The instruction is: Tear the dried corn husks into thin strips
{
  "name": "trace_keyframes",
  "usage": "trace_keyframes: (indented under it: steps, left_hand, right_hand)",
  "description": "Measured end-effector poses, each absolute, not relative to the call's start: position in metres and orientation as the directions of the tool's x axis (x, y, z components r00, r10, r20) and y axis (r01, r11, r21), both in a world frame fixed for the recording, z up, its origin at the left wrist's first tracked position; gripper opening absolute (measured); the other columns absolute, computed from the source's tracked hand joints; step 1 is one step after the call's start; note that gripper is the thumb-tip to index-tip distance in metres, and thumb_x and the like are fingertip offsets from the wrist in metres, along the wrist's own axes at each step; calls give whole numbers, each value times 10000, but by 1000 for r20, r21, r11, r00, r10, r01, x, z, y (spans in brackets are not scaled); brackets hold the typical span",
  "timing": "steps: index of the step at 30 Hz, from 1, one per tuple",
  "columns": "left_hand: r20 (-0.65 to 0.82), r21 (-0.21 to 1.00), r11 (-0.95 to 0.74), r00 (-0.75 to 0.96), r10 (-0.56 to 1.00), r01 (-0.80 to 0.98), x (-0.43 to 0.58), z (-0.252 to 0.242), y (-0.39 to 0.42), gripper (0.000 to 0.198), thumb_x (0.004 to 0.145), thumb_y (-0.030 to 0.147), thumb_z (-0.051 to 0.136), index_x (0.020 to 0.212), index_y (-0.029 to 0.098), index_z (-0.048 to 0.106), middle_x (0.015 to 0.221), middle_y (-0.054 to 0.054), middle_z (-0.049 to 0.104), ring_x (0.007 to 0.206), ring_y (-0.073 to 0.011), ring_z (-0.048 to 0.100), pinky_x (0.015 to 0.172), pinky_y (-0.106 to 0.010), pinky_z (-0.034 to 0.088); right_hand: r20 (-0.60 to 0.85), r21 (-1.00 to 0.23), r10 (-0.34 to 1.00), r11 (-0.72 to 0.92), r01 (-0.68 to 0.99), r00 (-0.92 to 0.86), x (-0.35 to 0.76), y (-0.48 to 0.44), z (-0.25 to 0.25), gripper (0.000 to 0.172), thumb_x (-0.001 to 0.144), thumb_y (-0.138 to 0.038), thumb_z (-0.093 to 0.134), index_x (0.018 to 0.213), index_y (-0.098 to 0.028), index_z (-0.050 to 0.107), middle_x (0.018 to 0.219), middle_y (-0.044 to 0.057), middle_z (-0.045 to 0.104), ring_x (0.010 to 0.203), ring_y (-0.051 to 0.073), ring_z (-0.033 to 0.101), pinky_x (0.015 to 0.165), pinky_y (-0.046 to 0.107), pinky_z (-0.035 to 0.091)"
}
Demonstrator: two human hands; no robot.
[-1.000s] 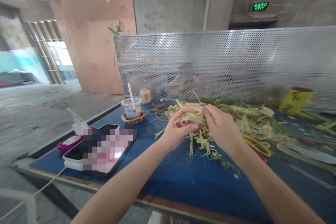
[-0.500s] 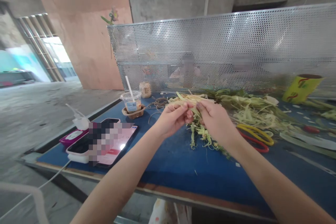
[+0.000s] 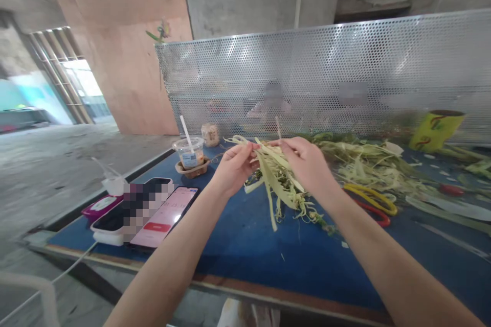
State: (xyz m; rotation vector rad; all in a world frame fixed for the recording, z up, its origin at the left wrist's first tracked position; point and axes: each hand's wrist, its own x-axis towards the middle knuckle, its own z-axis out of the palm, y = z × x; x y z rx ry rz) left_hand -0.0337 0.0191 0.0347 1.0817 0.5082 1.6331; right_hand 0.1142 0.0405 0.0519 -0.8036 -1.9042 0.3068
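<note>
Over the blue table, my left hand (image 3: 232, 167) is closed in a pinch on the left end of a bundle of pale green leaf strips (image 3: 274, 179). My right hand (image 3: 309, 163) grips the same bundle on its right side, thumb bent over it. Several strips hang down between the two hands, long and flat. A thin pale stick-like piece (image 3: 278, 126) rises by my right fingertips; whether it is held cannot be made out. Curly green plant scraps (image 3: 295, 203) lie just below the hands.
A heap of leaf strips (image 3: 378, 163) spreads at right, beside yellow and red looped handles (image 3: 370, 199) and a yellow tube (image 3: 436, 131). At left are a drink cup (image 3: 190, 155) and phones (image 3: 165, 219). A perforated metal panel (image 3: 238, 71) stands behind.
My hands have moved apart, the left one going left. The leaf strips between them now show more and hang lower. The thin stick-like piece has come into view.
</note>
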Motion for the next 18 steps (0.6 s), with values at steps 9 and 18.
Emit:
trace_keyframes:
  steps: [9, 18]
  left_hand:
    - [558, 768, -552, -86, 826, -325, -28, 30, 16, 40, 613, 245, 697, 637, 214, 706, 717, 2, 682, 614, -62, 548, 596, -194, 436]
    - [723, 665, -731, -114, 681, -152, -29, 27, 13, 124, 583, 136, 712, 646, 240, 690, 733, 0, 642, 719, -113, 566, 680, -263, 457]
  right_hand:
    - [606, -591, 669, 740, 319, -430, 130, 20, 63, 347, 849, -237, 410, 1191, -185, 443, 590, -34, 603, 473, 87, 489, 500, 228, 393]
    - [723, -449, 588, 798, 401, -361, 128, 18, 55, 148, 784, -224, 515, 838, -185, 647, 576, -12, 631, 464, 90, 527, 469, 216, 393]
